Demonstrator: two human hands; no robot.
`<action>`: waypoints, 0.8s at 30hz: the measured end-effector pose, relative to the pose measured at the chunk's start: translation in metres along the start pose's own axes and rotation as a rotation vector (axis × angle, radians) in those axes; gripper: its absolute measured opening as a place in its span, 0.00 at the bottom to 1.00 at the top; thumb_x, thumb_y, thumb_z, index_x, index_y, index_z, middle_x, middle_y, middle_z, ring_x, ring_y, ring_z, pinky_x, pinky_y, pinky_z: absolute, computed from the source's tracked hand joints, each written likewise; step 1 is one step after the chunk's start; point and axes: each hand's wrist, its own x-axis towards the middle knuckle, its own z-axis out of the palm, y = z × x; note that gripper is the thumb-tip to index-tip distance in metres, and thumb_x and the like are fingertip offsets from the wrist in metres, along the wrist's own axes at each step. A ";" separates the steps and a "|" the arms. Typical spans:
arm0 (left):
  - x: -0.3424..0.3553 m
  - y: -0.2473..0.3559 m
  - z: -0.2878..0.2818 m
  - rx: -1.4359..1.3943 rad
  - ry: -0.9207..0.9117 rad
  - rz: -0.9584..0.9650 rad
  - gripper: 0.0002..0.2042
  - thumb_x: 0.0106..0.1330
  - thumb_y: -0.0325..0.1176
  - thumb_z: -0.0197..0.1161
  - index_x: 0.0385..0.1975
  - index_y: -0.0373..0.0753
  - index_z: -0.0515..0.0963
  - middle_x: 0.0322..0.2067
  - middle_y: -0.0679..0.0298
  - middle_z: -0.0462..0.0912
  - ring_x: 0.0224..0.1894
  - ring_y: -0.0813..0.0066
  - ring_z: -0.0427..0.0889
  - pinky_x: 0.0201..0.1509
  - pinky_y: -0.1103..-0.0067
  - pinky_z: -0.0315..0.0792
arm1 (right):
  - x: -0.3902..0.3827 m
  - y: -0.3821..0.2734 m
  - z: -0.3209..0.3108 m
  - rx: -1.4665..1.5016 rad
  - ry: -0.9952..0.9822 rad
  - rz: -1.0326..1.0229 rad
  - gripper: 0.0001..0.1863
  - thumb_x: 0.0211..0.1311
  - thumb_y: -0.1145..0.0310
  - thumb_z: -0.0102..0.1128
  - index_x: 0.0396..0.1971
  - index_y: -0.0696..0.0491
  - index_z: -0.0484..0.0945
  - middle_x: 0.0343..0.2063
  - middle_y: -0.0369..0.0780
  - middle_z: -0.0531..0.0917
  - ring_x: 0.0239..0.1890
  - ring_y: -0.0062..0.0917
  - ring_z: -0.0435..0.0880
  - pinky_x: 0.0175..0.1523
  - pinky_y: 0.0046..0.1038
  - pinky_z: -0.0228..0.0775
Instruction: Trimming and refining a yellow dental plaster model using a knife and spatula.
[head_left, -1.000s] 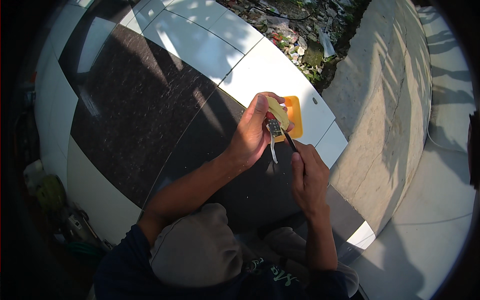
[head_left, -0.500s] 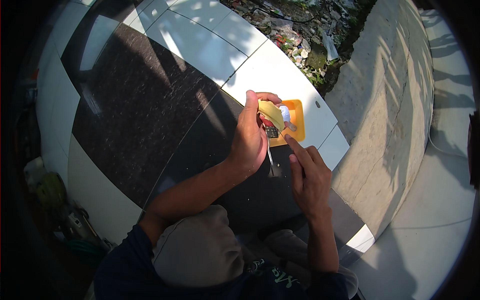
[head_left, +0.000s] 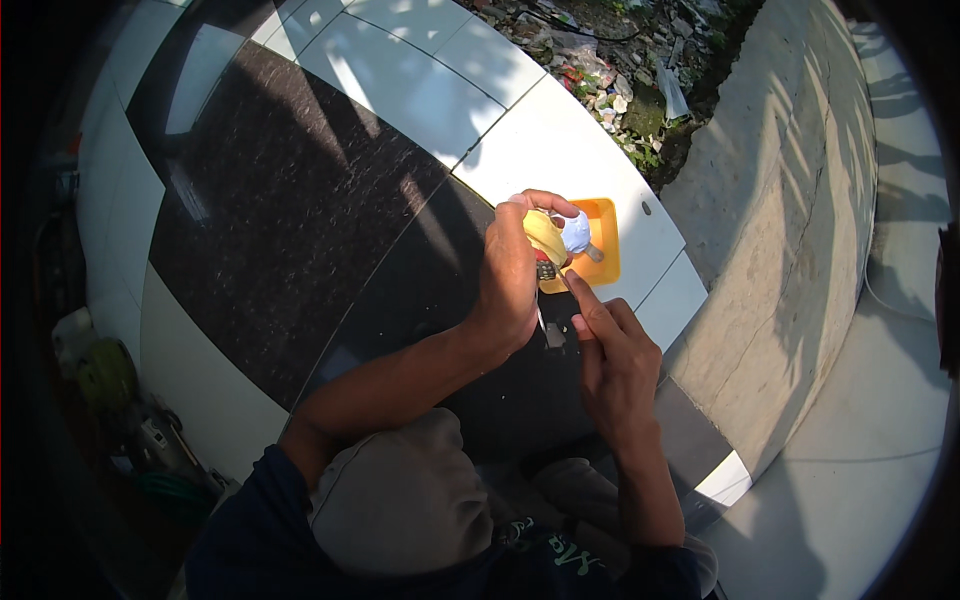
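Observation:
My left hand [head_left: 508, 270] is curled around a small yellow-and-red object [head_left: 545, 236] with a dark, light-dotted patch on its lower side. Its exact kind is unclear. My right hand [head_left: 622, 365] comes from the right, its index fingertip against the object's lower edge. The other right fingers are bent in, and anything thin between them is too small to make out. Just beyond lies a yellow tray [head_left: 612, 245], partly covered by my left hand. A pale, rounded bluish-white thing [head_left: 577, 232] shows over the tray; whether it belongs to the held object I cannot tell.
Below my hands, a small grey piece [head_left: 555, 336] lies on dark tile. White tiles [head_left: 560, 130] border a rubble strip [head_left: 625, 80] and a concrete ledge [head_left: 770, 230]. A green-and-grey machine [head_left: 108, 370] stands at far left.
My left thumb has bent inward over the yellow-and-red object, which has turned slightly in my grip. The right index finger stays close against it. The whole view has shifted a little.

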 end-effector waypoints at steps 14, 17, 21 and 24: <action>-0.004 -0.007 0.013 0.191 0.220 0.087 0.13 0.75 0.33 0.38 0.38 0.31 0.68 0.40 0.56 0.75 0.38 0.76 0.75 0.44 0.80 0.72 | -0.006 -0.006 0.016 0.397 0.041 0.169 0.20 0.65 0.76 0.55 0.57 0.51 0.77 0.21 0.39 0.75 0.21 0.24 0.75 0.30 0.24 0.69; -0.005 -0.022 0.001 0.340 0.218 0.259 0.11 0.75 0.32 0.37 0.37 0.32 0.67 0.38 0.56 0.75 0.42 0.73 0.74 0.45 0.79 0.72 | -0.004 -0.017 0.011 0.105 0.045 0.147 0.18 0.67 0.73 0.54 0.56 0.53 0.77 0.20 0.40 0.76 0.22 0.23 0.74 0.31 0.24 0.68; -0.006 -0.012 -0.006 0.309 0.085 0.125 0.11 0.67 0.22 0.49 0.47 0.39 0.61 0.46 0.58 0.69 0.59 0.67 0.61 0.56 0.70 0.70 | -0.005 -0.018 0.017 0.538 0.037 0.289 0.18 0.70 0.69 0.54 0.58 0.54 0.75 0.20 0.37 0.75 0.22 0.17 0.72 0.30 0.22 0.67; -0.008 -0.009 -0.002 0.250 0.135 0.070 0.11 0.67 0.23 0.50 0.47 0.38 0.62 0.46 0.58 0.68 0.55 0.68 0.65 0.53 0.71 0.72 | -0.007 -0.023 0.012 0.746 -0.055 0.493 0.19 0.71 0.66 0.53 0.59 0.55 0.74 0.21 0.33 0.74 0.22 0.13 0.70 0.29 0.19 0.64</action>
